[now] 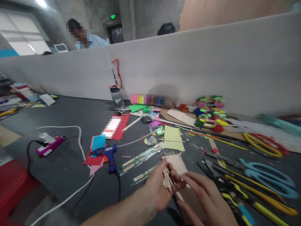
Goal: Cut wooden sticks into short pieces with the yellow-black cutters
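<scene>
My left hand [158, 185], palm up, is closed around a bunch of short wooden sticks [167, 179]. Beside it my right hand [207, 196] reaches in from the right, slightly blurred. Its fingertips come up to the left fingers, and its thumb stays apart from them. A pale strip [179, 196] shows between the right thumb and fingers; I cannot tell whether they touch it. Beyond the hands lies a beige sheet [175, 161], partly covered by them. Packaged wooden sticks [142, 158] lie to the left of it.
A blue glue gun [110, 158] with a trailing cord lies left. Blue-handled scissors [270, 175], pliers [237, 191] and other tools crowd the right. Yellow paper [173, 138], a water bottle [116, 97] and coloured clay [147, 99] stand farther back before a partition [211, 66]. A power strip [50, 146] sits far left.
</scene>
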The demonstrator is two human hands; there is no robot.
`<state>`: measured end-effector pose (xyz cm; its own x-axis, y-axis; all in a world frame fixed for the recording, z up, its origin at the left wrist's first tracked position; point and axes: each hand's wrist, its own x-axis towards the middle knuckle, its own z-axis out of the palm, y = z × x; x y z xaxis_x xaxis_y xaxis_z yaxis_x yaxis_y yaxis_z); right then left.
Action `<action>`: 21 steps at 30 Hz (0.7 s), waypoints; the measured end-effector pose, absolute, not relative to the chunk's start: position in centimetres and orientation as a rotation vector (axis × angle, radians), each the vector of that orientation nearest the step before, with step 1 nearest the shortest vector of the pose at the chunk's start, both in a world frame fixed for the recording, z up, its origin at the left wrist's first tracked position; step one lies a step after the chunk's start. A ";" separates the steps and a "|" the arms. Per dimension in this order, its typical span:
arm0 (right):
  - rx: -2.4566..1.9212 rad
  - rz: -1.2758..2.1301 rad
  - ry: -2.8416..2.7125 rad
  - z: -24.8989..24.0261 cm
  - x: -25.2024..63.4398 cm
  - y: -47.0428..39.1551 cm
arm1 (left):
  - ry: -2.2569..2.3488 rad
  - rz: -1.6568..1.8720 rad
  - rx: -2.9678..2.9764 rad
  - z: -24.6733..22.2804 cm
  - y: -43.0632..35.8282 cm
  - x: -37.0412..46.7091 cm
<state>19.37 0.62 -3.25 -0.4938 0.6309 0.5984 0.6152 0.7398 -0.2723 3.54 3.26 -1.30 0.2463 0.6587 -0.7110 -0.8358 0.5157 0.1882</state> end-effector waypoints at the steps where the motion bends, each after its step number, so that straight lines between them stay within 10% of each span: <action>1: -0.934 0.002 -2.234 -2.9 19.2 0.6 | 0.841 1.012 -0.266 -1.2 3.0 3.9; 21: -0.803 0.148 -2.122 -3.0 19.7 -0.5 | 1.032 0.935 -0.043 -0.9 2.6 5.3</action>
